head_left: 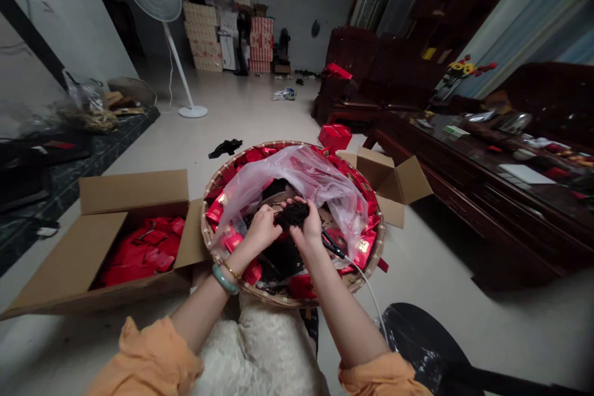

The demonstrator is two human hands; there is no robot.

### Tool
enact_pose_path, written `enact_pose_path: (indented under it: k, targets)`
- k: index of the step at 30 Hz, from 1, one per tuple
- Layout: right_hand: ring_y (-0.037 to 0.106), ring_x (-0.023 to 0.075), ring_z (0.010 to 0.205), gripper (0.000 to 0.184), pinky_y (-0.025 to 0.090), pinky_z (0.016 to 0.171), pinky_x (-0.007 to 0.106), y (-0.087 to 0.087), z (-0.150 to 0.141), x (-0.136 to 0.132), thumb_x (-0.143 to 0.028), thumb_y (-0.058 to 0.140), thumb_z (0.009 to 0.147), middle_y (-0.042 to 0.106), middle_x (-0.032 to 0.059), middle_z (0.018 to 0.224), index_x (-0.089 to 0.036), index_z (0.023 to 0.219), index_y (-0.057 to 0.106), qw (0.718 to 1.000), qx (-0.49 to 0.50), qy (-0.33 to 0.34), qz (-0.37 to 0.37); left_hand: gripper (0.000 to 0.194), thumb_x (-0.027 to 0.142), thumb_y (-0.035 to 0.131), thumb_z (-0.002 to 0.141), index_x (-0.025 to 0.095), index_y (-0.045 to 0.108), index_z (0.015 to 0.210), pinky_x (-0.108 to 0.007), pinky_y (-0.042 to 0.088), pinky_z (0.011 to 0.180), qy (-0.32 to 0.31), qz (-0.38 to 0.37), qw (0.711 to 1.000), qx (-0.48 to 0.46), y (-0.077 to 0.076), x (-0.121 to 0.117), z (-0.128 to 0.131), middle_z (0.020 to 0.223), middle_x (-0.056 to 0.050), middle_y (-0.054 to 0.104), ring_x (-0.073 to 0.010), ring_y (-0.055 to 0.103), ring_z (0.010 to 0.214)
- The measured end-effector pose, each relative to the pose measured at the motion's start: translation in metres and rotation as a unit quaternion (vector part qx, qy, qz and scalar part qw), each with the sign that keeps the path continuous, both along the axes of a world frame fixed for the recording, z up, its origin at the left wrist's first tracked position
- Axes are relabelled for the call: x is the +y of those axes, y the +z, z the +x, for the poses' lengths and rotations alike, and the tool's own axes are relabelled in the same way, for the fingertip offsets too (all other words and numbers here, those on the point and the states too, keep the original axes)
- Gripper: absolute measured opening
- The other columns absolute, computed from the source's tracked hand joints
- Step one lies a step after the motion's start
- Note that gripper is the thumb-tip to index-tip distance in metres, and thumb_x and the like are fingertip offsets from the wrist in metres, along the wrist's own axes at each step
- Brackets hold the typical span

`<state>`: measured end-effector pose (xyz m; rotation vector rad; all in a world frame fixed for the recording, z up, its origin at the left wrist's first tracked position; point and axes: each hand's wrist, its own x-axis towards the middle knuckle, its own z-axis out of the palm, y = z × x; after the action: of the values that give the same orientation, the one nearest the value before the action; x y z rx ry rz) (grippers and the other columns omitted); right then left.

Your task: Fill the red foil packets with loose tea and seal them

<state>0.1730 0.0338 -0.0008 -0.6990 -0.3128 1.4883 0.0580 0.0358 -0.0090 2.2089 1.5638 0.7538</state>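
Note:
A heap of dark tea leaves lies in my right hand, which is cupped under and around it. My left hand is closed, its curled fingers pressed against the left side of the same heap. Both hands are over a round woven basket. A clear plastic bag lies spread open inside it, with more dark leaves around the hands. Red foil packets line the basket's rim. Right of my right hand rests a black-handled tool with a white cord.
An open carton of red packets stands to the left. Another open carton and a red box are behind right. A black stool is at lower right. A fan and dark wooden furniture stand farther off.

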Motion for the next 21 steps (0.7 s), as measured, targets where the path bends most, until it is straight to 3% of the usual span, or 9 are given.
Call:
enact_pose_path:
  k: [5, 12, 21]
  targets:
    - [0.065, 0.0161, 0.072, 0.026, 0.052, 0.074, 0.033, 0.001, -0.005, 0.004, -0.038, 0.042, 0.084, 0.066, 0.0009, 0.075, -0.018, 0.081, 0.058, 0.999, -0.038, -0.033, 0.011, 0.025, 0.010, 0.058, 0.062, 0.015, 0.070, 0.084, -0.028, 0.048, 0.073, 0.031, -0.042, 0.998, -0.041, 0.001, 0.003, 0.001, 0.083, -0.006, 0.061, -0.0170, 0.059, 0.074]
    - [0.063, 0.0146, 0.070, 0.029, 0.050, 0.074, 0.030, 0.000, -0.009, 0.003, -0.040, 0.045, 0.082, 0.066, 0.0015, 0.073, -0.017, 0.076, 0.060, 0.994, -0.091, -0.051, 0.043, 0.031, 0.007, 0.059, 0.059, 0.014, 0.068, 0.087, -0.027, 0.050, 0.072, 0.108, -0.059, 0.985, -0.124, -0.011, 0.006, 0.005, 0.089, -0.006, 0.063, -0.0144, 0.060, 0.072]
    - [0.059, 0.0138, 0.070, 0.033, 0.046, 0.074, 0.028, -0.003, -0.012, 0.002, -0.042, 0.044, 0.083, 0.066, 0.0012, 0.072, -0.017, 0.077, 0.064, 0.977, -0.182, -0.086, 0.067, 0.033, 0.005, 0.059, 0.060, 0.015, 0.069, 0.090, -0.029, 0.051, 0.074, 0.109, -0.030, 0.981, -0.160, -0.019, 0.006, 0.006, 0.092, -0.007, 0.062, -0.0156, 0.061, 0.078]
